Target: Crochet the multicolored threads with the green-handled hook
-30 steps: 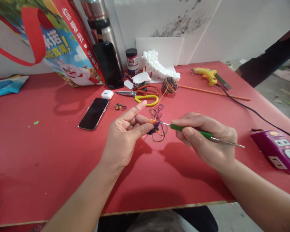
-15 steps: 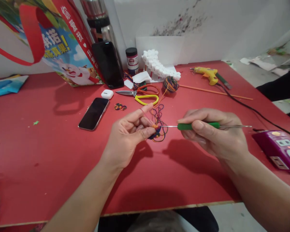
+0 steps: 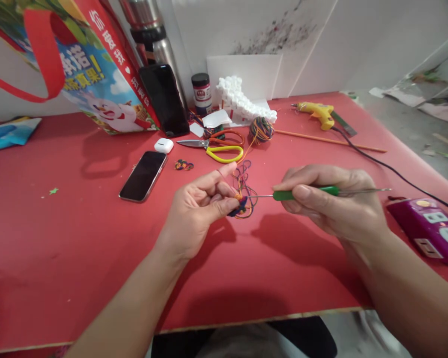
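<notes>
My left hand (image 3: 197, 209) pinches a small multicoloured crochet piece (image 3: 241, 205) between thumb and fingers, with the index finger stretched out and yarn running over it. My right hand (image 3: 332, 204) is closed around a green-handled crochet hook (image 3: 306, 193), held almost level, its metal tip at the piece. Loose loops of the same yarn (image 3: 242, 176) lie on the red table (image 3: 78, 238) just behind the piece and lead to a yarn ball (image 3: 261, 130) farther back.
A phone (image 3: 144, 175), an earbud case (image 3: 163, 145), scissors (image 3: 212, 145), a small yarn scrap (image 3: 183, 164), a yellow glue gun (image 3: 319, 113) with black cord, a thin stick (image 3: 328, 141), a purple power strip (image 3: 431, 229), a printed bag (image 3: 85, 69), a flask (image 3: 153, 35), a jar (image 3: 202, 88).
My right hand has turned the hook from tilted to nearly level and shifted slightly right. The left hand keeps its pinch. A dark-sleeved arm at the far right has left the view.
</notes>
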The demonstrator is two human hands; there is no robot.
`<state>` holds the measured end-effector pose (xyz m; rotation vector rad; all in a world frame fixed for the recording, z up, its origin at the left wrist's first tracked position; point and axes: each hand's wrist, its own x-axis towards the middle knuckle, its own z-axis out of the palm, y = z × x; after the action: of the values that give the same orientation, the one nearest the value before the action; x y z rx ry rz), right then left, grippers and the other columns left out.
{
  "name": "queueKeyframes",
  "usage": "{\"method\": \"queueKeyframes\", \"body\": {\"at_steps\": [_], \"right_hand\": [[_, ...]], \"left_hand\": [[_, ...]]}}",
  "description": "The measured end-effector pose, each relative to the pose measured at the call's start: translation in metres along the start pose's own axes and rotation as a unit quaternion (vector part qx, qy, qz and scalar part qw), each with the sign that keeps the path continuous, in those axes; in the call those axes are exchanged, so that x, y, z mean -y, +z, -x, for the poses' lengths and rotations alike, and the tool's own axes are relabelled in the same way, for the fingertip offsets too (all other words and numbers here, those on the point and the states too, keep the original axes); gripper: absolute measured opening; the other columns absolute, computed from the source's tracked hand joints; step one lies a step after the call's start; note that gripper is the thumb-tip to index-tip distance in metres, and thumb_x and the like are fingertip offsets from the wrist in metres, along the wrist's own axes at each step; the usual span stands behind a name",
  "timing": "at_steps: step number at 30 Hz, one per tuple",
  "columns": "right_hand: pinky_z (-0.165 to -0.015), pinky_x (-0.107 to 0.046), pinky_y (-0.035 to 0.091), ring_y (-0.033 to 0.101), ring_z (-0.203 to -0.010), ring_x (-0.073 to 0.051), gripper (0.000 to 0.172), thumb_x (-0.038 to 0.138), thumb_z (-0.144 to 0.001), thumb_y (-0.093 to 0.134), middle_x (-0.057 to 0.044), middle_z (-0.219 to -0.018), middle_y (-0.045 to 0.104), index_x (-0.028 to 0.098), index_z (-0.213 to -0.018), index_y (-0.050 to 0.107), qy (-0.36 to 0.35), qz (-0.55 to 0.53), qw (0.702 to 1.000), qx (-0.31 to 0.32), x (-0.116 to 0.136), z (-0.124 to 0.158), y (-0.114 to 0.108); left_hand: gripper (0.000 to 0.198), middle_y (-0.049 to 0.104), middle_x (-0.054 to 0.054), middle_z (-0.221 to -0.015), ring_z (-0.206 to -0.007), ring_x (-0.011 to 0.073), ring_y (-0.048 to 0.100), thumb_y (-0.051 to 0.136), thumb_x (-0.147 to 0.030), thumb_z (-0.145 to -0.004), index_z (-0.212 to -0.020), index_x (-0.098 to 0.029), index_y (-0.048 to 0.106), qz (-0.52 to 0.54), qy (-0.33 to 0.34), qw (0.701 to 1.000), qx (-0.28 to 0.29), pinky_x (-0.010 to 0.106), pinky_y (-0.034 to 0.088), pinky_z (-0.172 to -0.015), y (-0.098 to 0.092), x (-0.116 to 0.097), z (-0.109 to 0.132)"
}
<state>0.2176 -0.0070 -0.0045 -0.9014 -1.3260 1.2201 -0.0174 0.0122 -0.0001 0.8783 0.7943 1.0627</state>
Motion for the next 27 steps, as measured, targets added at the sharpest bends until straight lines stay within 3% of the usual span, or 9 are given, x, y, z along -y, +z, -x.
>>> {"method": "queueKeyframes", "body": {"at_steps": [3,8,14,19,22,27], "right_hand": [[-0.043,-0.027,0.038,0.053,-0.053,-0.013,0.016,0.040,-0.088,0.092,-0.003,-0.060,0.063,0.025,-0.088,0.091,0.018,-0.033,0.999,0.002,0.000,-0.003,0.000],[-0.043,-0.028,0.032,0.045,-0.049,-0.011,0.018,0.041,-0.084,0.096,-0.002,-0.057,0.057,0.024,-0.084,0.091,0.048,-0.073,0.996,0.000,0.001,-0.006,0.001],[-0.043,-0.025,0.028,0.044,-0.046,-0.009,0.022,0.042,-0.083,0.096,0.000,-0.056,0.059,0.022,-0.084,0.088,0.081,-0.130,0.988,0.035,-0.003,-0.008,0.002],[-0.042,-0.022,0.023,0.022,-0.037,-0.001,0.017,0.040,-0.091,0.089,0.005,-0.057,0.059,0.023,-0.089,0.087,0.101,-0.230,0.965,0.076,-0.009,-0.004,0.014],[-0.042,-0.021,0.027,0.022,-0.037,0.000,0.016,0.038,-0.093,0.087,0.006,-0.058,0.058,0.023,-0.091,0.086,0.115,-0.283,0.950,0.060,-0.012,0.000,0.029],[-0.045,-0.018,0.030,0.022,-0.042,0.001,0.012,0.032,-0.090,0.088,0.006,-0.065,0.058,0.020,-0.091,0.087,0.159,-0.359,0.920,-0.011,-0.016,0.000,0.050]], "left_hand": [[0.022,0.074,0.000,-0.075,-0.071,0.0071,0.064,0.100,-0.015,-0.070,-0.089,-0.021,0.091,-0.008,0.007,1.000,0.005,0.016,0.058,-0.074,0.002,-0.001,0.000],[0.043,0.073,-0.002,-0.073,-0.071,0.0083,0.068,0.101,-0.013,-0.068,-0.108,-0.024,0.091,0.018,-0.022,1.000,-0.004,0.019,0.061,-0.076,0.003,-0.001,0.000],[0.042,0.075,-0.002,-0.074,-0.069,0.0094,0.068,0.102,-0.016,-0.069,-0.109,-0.025,0.091,0.017,-0.008,1.000,0.014,0.022,0.061,-0.077,0.004,0.002,0.002],[0.040,0.074,-0.002,-0.075,-0.072,0.0107,0.069,0.100,-0.019,-0.073,-0.110,-0.027,0.090,0.022,0.039,0.999,-0.001,0.024,0.063,-0.081,0.013,0.008,0.008],[0.037,0.075,-0.002,-0.075,-0.072,0.0100,0.070,0.099,-0.018,-0.074,-0.108,-0.030,0.091,0.043,0.070,0.996,-0.017,0.020,0.064,-0.075,0.019,0.013,0.010],[0.041,0.075,-0.004,-0.080,-0.077,0.0070,0.071,0.097,-0.015,-0.075,-0.112,-0.032,0.090,0.058,0.092,0.991,-0.073,0.014,0.061,-0.078,0.018,0.019,0.009]]}}
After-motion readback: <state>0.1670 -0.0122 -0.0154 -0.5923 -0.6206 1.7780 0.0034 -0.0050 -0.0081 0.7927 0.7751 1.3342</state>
